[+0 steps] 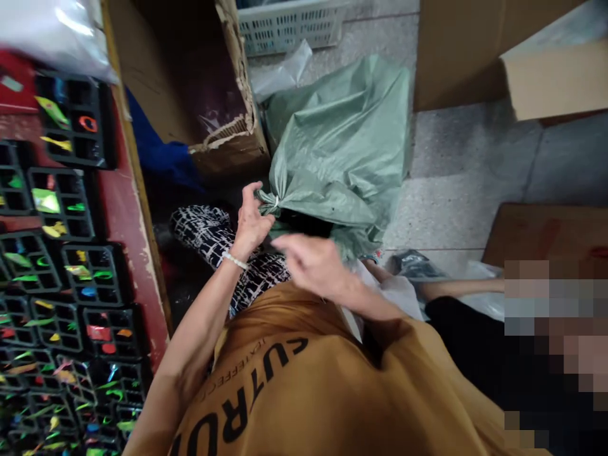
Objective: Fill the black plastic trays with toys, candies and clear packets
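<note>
A green sack (339, 139) lies on the speckled floor (441, 202) in the far middle of the scene, its gathered neck bound by a white tie (277, 202) and pointing left. The person's left hand (254, 218) has its grip clamped on the bunched end beyond the tie; a pale beaded bracelet (235, 260) circles that wrist. The right hand (316, 263) is apart from the neck, nearer and to the right, fingers curled; it is blurred, so whether its grip holds anything cannot be told. Left of the sack stands an open, torn-edged carton (228, 155), and farther off a white slotted basket (289, 28). On the far left, a red counter (147, 272) carries black compartment trays (97, 272) of small, bright pieces. At right, another person's forearm (463, 288) reaches in.
</note>
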`<state>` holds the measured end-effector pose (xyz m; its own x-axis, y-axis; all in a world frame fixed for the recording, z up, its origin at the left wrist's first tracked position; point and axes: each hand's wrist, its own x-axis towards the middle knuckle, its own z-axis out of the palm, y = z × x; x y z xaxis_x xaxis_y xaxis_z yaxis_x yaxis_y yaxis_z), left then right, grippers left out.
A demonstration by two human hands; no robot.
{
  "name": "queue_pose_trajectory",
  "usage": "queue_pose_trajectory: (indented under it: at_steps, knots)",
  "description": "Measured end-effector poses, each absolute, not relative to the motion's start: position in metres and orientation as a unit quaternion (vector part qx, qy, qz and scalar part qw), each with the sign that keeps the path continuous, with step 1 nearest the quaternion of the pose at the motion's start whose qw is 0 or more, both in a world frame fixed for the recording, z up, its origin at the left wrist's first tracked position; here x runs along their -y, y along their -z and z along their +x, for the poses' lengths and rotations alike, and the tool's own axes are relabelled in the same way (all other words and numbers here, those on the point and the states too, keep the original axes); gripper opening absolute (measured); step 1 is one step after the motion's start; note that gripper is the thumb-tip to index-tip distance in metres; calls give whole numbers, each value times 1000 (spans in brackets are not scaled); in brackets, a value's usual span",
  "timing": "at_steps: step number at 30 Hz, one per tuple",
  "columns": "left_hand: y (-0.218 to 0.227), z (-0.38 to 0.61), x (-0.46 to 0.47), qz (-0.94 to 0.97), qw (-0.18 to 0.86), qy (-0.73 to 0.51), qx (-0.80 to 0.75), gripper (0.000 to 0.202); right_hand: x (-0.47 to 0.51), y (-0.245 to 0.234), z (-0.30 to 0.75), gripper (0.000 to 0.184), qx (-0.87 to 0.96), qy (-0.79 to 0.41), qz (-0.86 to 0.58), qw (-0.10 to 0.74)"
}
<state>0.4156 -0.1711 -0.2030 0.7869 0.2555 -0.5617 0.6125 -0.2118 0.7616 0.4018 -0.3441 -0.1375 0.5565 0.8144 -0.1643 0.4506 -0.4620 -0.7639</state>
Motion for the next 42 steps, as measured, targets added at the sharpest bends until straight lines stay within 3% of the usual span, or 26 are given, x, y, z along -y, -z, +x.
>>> queue_pose_trajectory:
  at_steps: [3, 7, 8, 13, 16, 19, 23, 25, 29, 33, 42]
  knots:
    - [192, 412, 165, 736, 608, 90, -284, 74, 353, 152, 443, 38, 303, -130, -875, 354]
    - [183, 410, 171, 702, 666, 28, -251, 68, 339, 196, 473, 74, 339, -148, -869, 330]
    - [182, 411, 172, 696, 676, 17, -242, 67, 334, 205, 475, 75, 328, -141, -869, 343]
    - [173, 418, 158, 679, 690, -15, -250, 73, 326, 210, 483, 30, 219, -145, -797, 543]
    - [156, 422, 149, 761, 607, -41, -227, 71, 327, 194, 495, 10, 159, -202, -729, 635]
    - [130, 419, 150, 867, 457, -120, -159, 62, 324, 185, 500, 9, 106, -206, -719, 655]
    - [113, 413, 166, 926, 280, -242, -80, 16, 320, 189, 493, 10, 28, -184, -709, 680]
    - [119, 413, 175, 942, 254, -211, -59, 4, 320, 192, 490, 10, 11, -178, -705, 686]
    - [139, 419, 185, 956, 254, -120, -80, 18, 320, 196, 486, 13, -28, -192, -700, 687]
    - [142, 421, 186, 963, 233, -84, -108, 19, 320, 198, 484, 16, -40, -200, -706, 678]
    - [143, 435, 168, 951, 289, 51, -100, 13, 323, 184, 483, 10, 116, -216, -745, 621]
